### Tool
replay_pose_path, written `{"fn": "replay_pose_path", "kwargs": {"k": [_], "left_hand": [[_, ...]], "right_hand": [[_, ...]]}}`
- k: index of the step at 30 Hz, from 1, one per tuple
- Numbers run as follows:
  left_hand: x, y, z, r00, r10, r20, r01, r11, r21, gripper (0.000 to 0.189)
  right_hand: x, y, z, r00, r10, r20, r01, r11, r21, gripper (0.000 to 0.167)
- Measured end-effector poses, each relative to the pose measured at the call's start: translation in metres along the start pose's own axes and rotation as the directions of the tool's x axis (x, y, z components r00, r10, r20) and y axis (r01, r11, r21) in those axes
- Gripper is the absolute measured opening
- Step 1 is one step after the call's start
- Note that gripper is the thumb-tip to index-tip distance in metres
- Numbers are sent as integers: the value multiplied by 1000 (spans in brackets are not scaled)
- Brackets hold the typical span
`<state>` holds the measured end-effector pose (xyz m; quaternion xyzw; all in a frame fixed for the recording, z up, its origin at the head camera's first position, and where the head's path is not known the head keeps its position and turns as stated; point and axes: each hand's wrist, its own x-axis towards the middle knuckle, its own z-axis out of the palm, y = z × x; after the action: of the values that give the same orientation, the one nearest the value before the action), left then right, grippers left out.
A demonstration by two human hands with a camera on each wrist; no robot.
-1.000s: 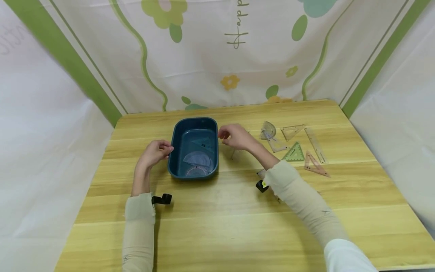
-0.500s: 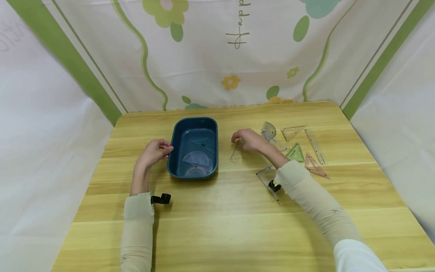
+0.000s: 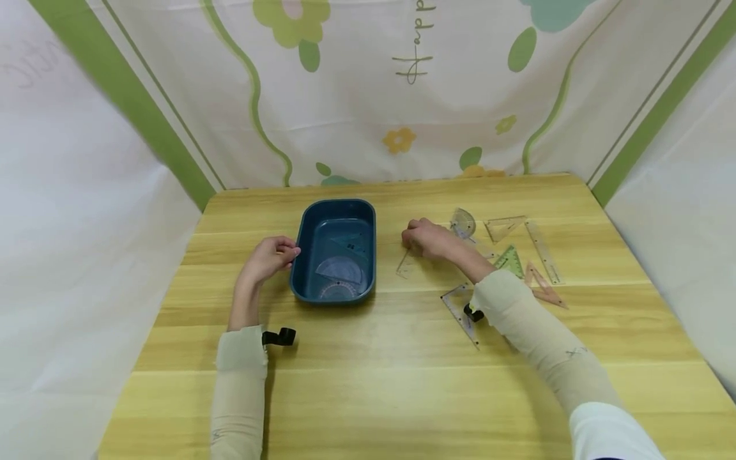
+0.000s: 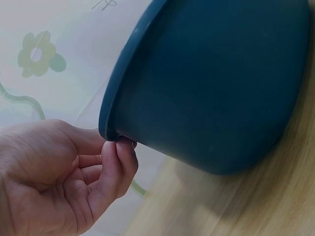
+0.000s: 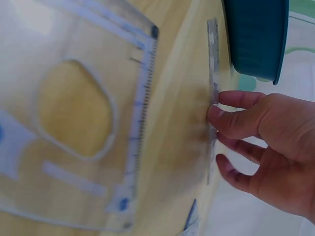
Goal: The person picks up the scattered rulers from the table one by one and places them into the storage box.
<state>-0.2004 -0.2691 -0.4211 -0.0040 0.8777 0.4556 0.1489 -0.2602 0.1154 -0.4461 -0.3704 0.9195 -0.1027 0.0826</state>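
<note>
Hand (image 5: 273, 147) pinches clear plastic piece (image 5: 213, 64), shape unclear.

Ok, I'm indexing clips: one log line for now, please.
left hand pinches tub rim | right hand touches clear piece | inside tub: protractors, set square

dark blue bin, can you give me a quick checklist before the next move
1. Left hand steadying the dark blue bin: ok, it pinches the rim.
2. Bin standing upright: ok, opening faces up.
3. Space inside: ok, measuring pieces lie there, but bare floor shows.
4. Right hand at the clear plastic piece: ok, thumb and fingers touch it.
5. Firm pinch: cannot tell.
6. Clear piece inside bin: not ok, it is outside.
</note>
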Motion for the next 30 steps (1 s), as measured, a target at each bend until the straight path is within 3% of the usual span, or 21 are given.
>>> {"fn": "replay_pose_path", "kwargs": {"k": [6,10,18,22,30], "left_hand": [[1,2,1,1000,23,-7,-23,1000,20,32],[2,1,1,1000,23,-7,-23,1000,19,30],[2,-3,1,1000,20,-6,-19,1000,14,32],[1,-3,1,1000,6,5,-6,1000,1,32],[0,-3,0,1000,22,1,-22,1000,-17,32]], "right_hand": [[7,6,-5,992,67,110,-62,997,-54,17],[10,12,-6,982,95,162,-96,995,-2,28],[13,17,-7,959,140,248,-158,986,55,22],[13,21,-6,969,114,219,-142,982,120,21],[5,23,-6,992,103,80,-117,970,211,15]]}}
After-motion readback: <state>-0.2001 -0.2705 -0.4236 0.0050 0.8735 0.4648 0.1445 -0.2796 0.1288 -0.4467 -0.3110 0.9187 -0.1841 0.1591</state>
